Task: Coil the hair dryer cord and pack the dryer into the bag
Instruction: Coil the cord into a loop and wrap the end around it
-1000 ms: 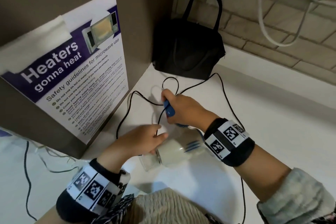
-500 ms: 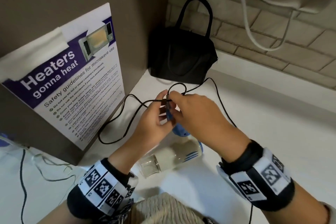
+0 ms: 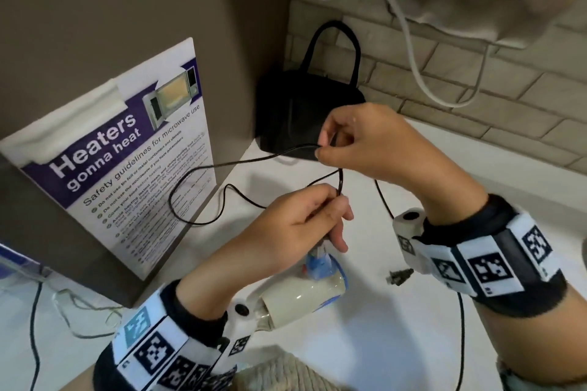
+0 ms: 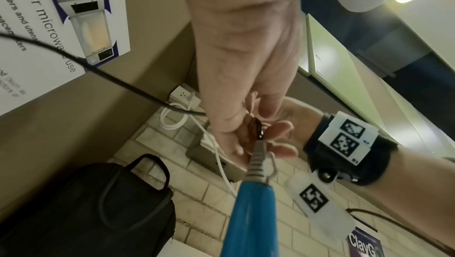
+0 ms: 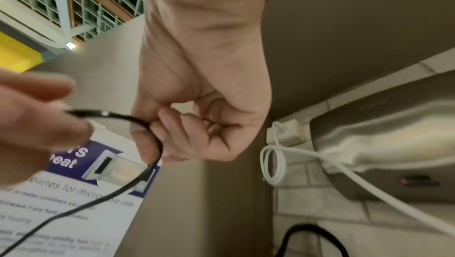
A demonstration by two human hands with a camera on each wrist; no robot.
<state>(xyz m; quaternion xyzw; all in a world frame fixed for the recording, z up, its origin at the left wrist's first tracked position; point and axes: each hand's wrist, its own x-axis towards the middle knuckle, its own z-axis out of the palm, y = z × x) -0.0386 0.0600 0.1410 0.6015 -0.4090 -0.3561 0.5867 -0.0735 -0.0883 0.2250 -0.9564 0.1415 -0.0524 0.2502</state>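
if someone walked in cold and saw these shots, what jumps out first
First, the two hands in the middle of the head view: the right hand pinches the thin black cord while the left hand holds it just above the hair dryer's blue handle. Next, the purple microwave safety poster at left, reading "Heaters gonna heat". Behind the hands, a black bag stands in the corner against the brick wall.

Head view looks steeply down at the counter (image 3: 413,343) from close above. Both wrist views look up past the fingers, very near. All three share the poster (image 3: 127,162) and the back-corner bag (image 3: 295,111).
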